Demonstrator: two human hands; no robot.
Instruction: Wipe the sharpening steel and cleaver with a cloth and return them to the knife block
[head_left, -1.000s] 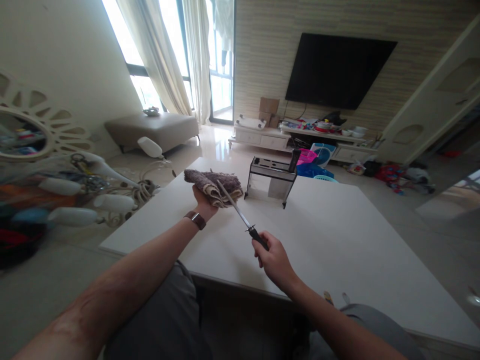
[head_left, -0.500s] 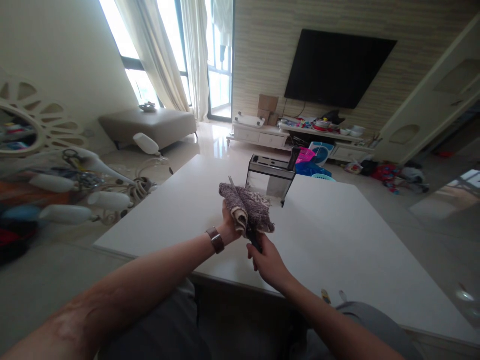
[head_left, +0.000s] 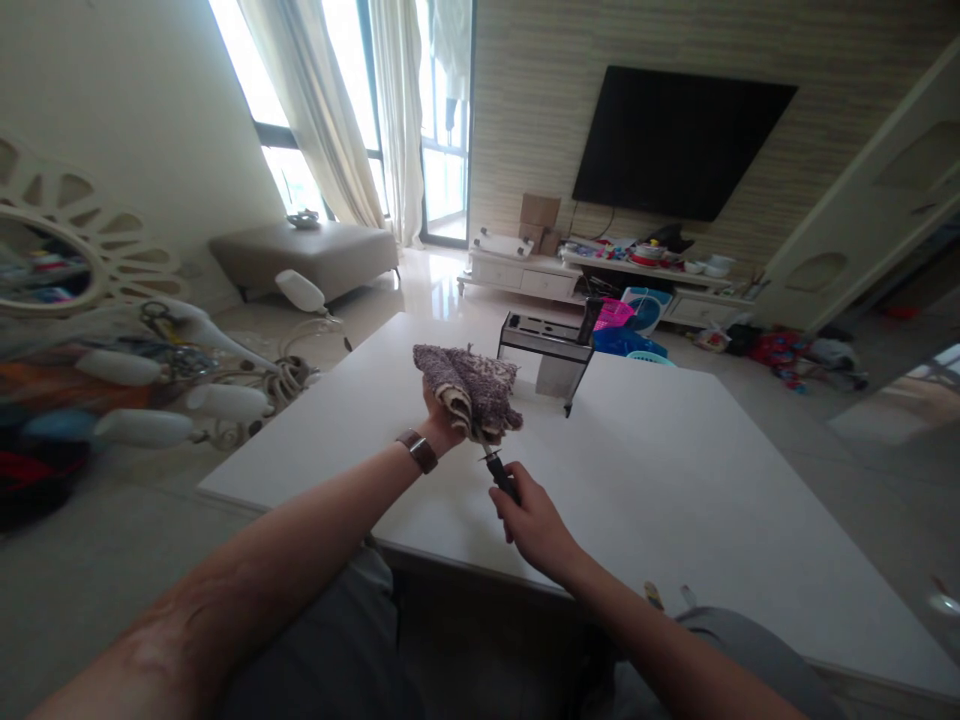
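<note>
My left hand (head_left: 442, 422) is closed around a folded purple-grey cloth (head_left: 474, 385) with a shaggy surface and a pale underside. The cloth covers most of a thin metal rod that looks like a sharpening steel (head_left: 502, 478). Its black handle, with a small guard, sits in my closed right hand (head_left: 538, 520). A short bit of bare metal shows between guard and cloth; the tip is hidden. Both hands are above the white table (head_left: 645, 480). Just beyond the cloth, to the right, stands a clear-sided knife block (head_left: 546, 335) with a black handle sticking up from it.
Two small items, one a yellow-and-dark tool (head_left: 653, 596), lie at the table's near edge by my right forearm. White lamp shades with curved arms (head_left: 225, 400) crowd the left side. A pink basket (head_left: 613, 314) and blue items stand behind the table.
My left hand and the cloth have shifted left and slightly up, away from my right hand. The guard and some shaft now show; the tip that stuck out past the cloth is covered.
</note>
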